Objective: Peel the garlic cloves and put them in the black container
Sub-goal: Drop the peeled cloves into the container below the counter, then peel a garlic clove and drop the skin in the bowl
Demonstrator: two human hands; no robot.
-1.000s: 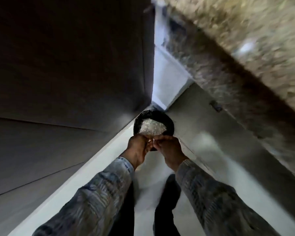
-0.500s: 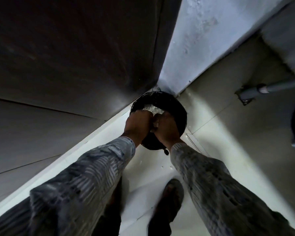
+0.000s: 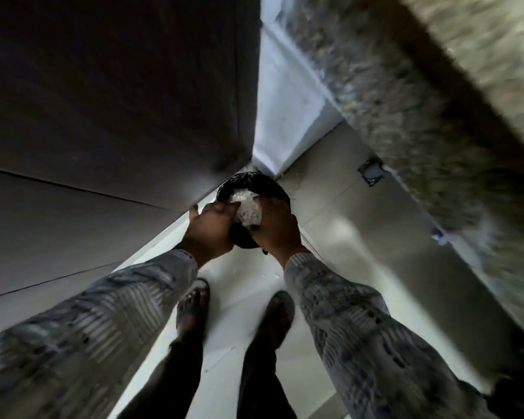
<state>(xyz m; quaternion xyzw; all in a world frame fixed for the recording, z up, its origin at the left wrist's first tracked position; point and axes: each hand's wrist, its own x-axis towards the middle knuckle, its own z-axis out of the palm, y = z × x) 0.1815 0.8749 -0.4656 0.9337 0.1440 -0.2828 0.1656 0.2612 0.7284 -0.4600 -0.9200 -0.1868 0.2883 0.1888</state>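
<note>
Head view, single entry. Left hand (image 3: 212,222) and right hand (image 3: 277,225): held close together at centre, fingers of both curled round a pale flaky mass (image 3: 247,211) pressed between them. Black container (image 3: 254,184): round, dark inside, standing on the floor (image 3: 345,237) in the far corner, directly under the hands; the mass hangs over its mouth. Judgement: the mass reads as loose garlic skins rather than cloves, though blur prevents certainty. No whole or peeled clove can be made out, nor the container's contents, so progress cannot be counted; this looks like clearing peel waste, and whether peeling is complete cannot be told. Also present: dark cabinet panel (image 3: 118,101), left; speckled counter edge (image 3: 406,101), right, blurred; patterned sleeves (image 3: 345,313); two sandalled feet (image 3: 192,306), near.
</note>
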